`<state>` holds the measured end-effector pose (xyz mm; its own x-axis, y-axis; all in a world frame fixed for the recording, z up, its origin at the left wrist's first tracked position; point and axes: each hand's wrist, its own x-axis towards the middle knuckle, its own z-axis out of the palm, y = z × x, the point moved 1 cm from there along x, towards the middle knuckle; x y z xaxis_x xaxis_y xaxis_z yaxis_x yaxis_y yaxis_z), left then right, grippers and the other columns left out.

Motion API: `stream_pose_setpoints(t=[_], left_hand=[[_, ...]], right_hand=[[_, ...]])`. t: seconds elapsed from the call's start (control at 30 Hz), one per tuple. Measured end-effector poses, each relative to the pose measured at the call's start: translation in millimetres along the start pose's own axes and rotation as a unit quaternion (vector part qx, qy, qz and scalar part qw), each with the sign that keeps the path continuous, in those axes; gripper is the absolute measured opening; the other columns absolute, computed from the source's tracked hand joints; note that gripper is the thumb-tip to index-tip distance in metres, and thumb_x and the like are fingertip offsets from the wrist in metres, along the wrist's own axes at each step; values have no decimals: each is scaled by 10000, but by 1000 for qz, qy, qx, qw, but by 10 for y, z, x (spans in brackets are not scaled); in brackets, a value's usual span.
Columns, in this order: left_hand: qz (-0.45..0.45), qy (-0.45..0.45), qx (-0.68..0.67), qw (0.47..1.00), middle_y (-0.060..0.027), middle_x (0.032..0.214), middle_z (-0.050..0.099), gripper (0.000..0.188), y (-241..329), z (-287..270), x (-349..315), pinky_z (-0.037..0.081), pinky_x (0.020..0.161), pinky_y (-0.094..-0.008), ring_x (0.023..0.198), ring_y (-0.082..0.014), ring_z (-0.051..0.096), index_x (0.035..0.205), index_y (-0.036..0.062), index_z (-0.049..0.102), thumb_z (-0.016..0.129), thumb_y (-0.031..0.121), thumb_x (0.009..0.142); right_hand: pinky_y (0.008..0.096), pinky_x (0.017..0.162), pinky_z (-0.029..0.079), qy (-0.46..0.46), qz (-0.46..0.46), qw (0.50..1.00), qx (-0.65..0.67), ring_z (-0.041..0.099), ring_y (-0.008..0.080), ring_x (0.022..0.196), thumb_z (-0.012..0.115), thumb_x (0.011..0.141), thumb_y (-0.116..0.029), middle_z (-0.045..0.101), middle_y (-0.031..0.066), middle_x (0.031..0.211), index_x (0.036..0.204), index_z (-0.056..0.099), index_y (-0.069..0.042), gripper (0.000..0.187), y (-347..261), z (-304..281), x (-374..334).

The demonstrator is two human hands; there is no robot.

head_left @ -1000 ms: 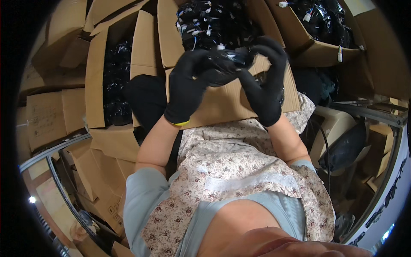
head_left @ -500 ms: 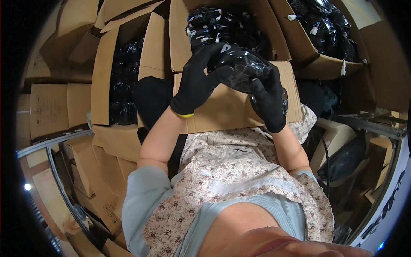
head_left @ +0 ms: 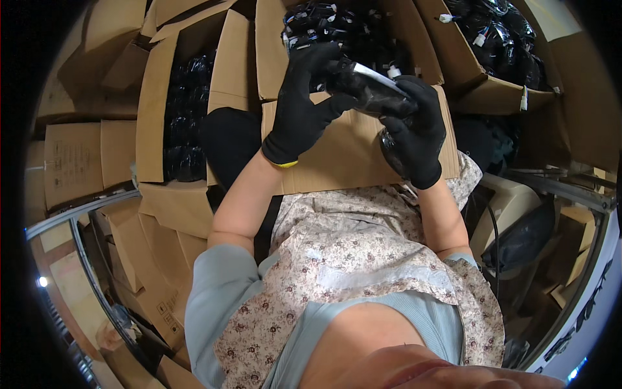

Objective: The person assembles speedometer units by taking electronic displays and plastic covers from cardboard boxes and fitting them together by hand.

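The left hand and the right hand, both in black gloves, are closed around a shiny black bag, holding it up just in front of the middle box. The bag looks slippery, so it could slide out and fall in the person's lap. It has a small white label on top. More brown boxes full of black bags stand left and right of the middle box.
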<state>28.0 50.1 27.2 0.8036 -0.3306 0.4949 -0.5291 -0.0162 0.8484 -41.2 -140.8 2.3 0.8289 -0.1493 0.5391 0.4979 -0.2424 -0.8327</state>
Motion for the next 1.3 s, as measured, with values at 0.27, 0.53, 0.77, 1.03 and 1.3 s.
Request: stream_pose_setpoints(t=[0.27, 0.53, 0.77, 1.03, 1.3], left_hand=[[107, -28, 72, 991, -85, 1135, 633, 438, 171, -176, 56, 485, 926, -332, 1056, -225, 603, 1043, 68, 676, 827, 14, 635], [98, -43, 19, 994, -113, 1144, 598, 454, 3, -186, -17, 476, 915, -319, 1064, -232, 584, 1020, 44, 626, 810, -64, 620], [31, -41, -82, 995, -76, 1183, 548, 559, -156, -5, -32, 438, 972, -329, 1103, -198, 544, 1158, 70, 515, 772, -69, 682], [122, -38, 189, 974, -173, 1401, 427, 596, 84, 97, -24, 348, 1087, -427, 1289, -350, 447, 1219, 93, 593, 832, 126, 674], [313, -134, 195, 920, -101, 1079, 644, 316, 224, 36, 152, 391, 1026, -500, 1105, -341, 570, 1018, 103, 681, 774, 52, 721]], right_hand=[[396, 867, 514, 14, -150, 975, -161, 584, 335, 1067, 872, 613, -46, 600, 169, 1155, 1115, 552, -65, 596, -168, 14, 13], [418, 861, 509, -10, -201, 964, -172, 600, 332, 1037, 853, 634, -48, 620, 177, 1156, 1037, 594, -45, 479, -230, -48, 78], [392, 906, 495, -9, -16, 997, -74, 584, 330, 1085, 878, 592, -77, 609, 153, 1200, 1216, 583, -57, 690, -175, -64, -3], [406, 895, 483, -24, -188, 965, -183, 574, 332, 1074, 858, 620, -117, 617, 126, 1197, 1165, 586, -84, 610, -167, -73, 47], [389, 941, 475, -104, -135, 978, -123, 569, 292, 1104, 709, 790, -57, 633, 134, 1167, 1160, 597, -61, 387, -530, -232, 274]])
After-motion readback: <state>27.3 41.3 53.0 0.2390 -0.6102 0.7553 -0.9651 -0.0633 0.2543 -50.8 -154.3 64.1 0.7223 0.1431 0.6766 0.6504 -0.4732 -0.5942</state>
